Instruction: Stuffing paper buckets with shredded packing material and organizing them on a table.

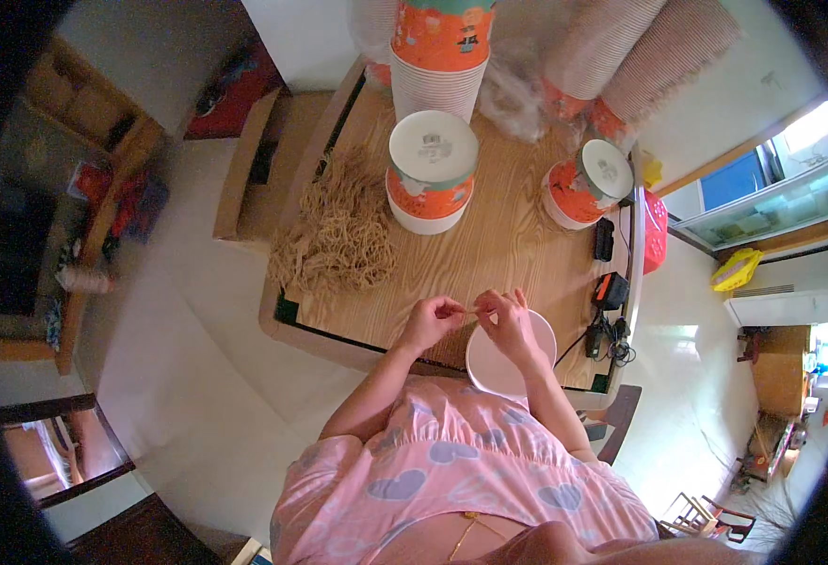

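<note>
Now, centre frame: a thin tan strand (471, 312) is pinched crosswise between left hand (434, 321) and right hand (506, 325), fingers closed on it | white tub (489, 365) is overhung by the nearer right, contents partly hidden | fibre heap (343, 235) is seen left on counter (517, 254)

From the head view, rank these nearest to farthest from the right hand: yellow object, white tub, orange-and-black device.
1. White tub: nearest, just below the right hand.
2. Orange-and-black device: to the right, on the table's right side.
3. Yellow object: farthest, well right, beyond the table edge.
</note>
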### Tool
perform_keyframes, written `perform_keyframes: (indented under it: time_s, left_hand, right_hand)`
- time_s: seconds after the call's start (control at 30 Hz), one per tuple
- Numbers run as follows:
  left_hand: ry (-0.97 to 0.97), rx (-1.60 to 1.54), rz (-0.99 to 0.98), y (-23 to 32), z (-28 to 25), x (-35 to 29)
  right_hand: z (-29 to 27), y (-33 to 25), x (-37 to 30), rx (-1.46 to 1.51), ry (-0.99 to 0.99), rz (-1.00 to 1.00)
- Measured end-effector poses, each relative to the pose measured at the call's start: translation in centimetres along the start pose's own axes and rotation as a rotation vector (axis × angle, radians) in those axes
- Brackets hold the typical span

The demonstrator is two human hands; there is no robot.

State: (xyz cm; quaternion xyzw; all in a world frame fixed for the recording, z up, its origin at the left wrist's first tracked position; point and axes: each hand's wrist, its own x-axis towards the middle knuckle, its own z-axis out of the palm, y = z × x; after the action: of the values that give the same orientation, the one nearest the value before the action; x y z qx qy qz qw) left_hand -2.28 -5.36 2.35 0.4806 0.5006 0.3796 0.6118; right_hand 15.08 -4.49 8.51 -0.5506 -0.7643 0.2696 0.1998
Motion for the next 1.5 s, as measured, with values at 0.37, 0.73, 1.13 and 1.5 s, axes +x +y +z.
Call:
perform_keyframes:
  time_s: [0.37,0.73,1.13,1.5]
  left_hand:
    - [-0.003,-0.402,-0.188,2.1,-0.2,-0.6]
    - [0.055,-0.273,-0.212,0.4,-0.2,0.0]
    - [0.06,-0.278,-0.172,-0.7,0.0,0.5]
    - [0.022,0.107,0.021,1.0,0.0,0.0]
  right_hand:
    - [1.2,-0.2,0.3,0.099,0.039,-0.028]
    - [1.4,-0.4,0.4,0.067,0.069,-0.056]
    - [1.3,-0.9,0.6,-0.036,0.144,-0.154]
    - [1.6,-0.4,0.3,-0.067,0.183,-0.165]
